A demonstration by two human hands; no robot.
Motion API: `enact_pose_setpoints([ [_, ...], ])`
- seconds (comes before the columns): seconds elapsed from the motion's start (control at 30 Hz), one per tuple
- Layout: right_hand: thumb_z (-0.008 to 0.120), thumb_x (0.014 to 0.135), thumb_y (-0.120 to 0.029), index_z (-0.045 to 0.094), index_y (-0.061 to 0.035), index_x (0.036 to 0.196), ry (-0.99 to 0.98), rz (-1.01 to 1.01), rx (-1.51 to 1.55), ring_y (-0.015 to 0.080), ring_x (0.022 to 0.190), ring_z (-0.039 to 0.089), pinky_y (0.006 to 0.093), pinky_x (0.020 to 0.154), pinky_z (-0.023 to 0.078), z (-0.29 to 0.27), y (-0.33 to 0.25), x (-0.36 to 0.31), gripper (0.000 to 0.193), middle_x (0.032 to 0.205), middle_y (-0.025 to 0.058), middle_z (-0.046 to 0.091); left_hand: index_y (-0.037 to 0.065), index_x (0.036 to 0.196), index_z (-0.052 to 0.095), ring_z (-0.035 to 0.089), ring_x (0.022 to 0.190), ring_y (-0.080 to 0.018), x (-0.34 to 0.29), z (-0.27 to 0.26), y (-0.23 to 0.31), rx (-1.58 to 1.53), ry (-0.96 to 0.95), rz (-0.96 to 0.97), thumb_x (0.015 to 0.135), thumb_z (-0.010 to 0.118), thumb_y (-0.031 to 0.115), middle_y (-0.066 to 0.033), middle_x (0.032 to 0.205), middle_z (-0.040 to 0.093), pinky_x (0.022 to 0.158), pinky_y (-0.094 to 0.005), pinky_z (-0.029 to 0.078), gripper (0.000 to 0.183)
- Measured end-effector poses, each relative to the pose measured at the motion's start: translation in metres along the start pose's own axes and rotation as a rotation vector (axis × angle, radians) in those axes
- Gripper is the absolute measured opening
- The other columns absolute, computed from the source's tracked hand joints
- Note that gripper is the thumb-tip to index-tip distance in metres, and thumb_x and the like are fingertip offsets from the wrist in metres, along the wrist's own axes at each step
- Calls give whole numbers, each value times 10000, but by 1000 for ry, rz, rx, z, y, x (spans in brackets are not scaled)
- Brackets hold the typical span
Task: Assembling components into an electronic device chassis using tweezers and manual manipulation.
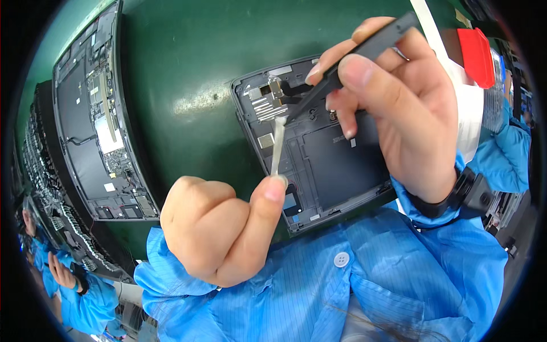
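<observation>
Dark grey rectangular device chassis (342, 168) with large flat black panel lies opened, insides up, skewed on the glossy green tabletop (188, 57); silvery ribbed metal (266, 110) near its far left corner. Long flat black tool (383, 43), narrowing to a slim tip, is held slanted over it, tip down-left. Narrow whitish strip (278, 149) is held above the chassis, far end right by the tool's tip, contact unclear
</observation>
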State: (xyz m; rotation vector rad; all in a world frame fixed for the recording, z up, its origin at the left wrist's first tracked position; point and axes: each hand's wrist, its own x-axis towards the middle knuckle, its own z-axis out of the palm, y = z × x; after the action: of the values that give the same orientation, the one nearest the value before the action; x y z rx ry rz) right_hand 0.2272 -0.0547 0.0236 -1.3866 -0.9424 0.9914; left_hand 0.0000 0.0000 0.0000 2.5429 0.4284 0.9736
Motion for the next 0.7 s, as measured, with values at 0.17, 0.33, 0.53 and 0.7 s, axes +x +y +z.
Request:
enact_pose_setpoints([
  [0.17,621,968,-179,549,-45,1164,-55,370,96,120,746,664,226,517,493,-7,-17,14,248,1026,193,700,-26,1087,663,499,583,-181,-1,6,3,-42,51,89,710,773,-171,-73,894,397,464,-318,338,418],
  [0.33,642,956,-199,550,-43,1172,-87,391,17,123,754,672,229,525,500,-1,-25,14,282,1028,189,705,10,1024,701,437,599,-161,-1,17,2,-3,230,76,650,841,-48,-17,751,408,447,-303,255,404],
  [0.53,652,951,-204,547,-41,1182,-89,386,16,123,756,674,227,531,501,1,-24,13,302,1026,187,709,23,1016,702,437,602,-158,0,16,3,-18,160,73,647,842,-45,-16,775,404,447,-296,261,401],
  [0.7,652,951,-181,540,-45,1192,-83,399,25,118,744,666,230,536,502,2,-23,14,298,1028,192,709,28,1012,704,431,601,-159,0,17,3,2,191,73,656,839,-28,-6,723,402,445,-294,262,385],
])
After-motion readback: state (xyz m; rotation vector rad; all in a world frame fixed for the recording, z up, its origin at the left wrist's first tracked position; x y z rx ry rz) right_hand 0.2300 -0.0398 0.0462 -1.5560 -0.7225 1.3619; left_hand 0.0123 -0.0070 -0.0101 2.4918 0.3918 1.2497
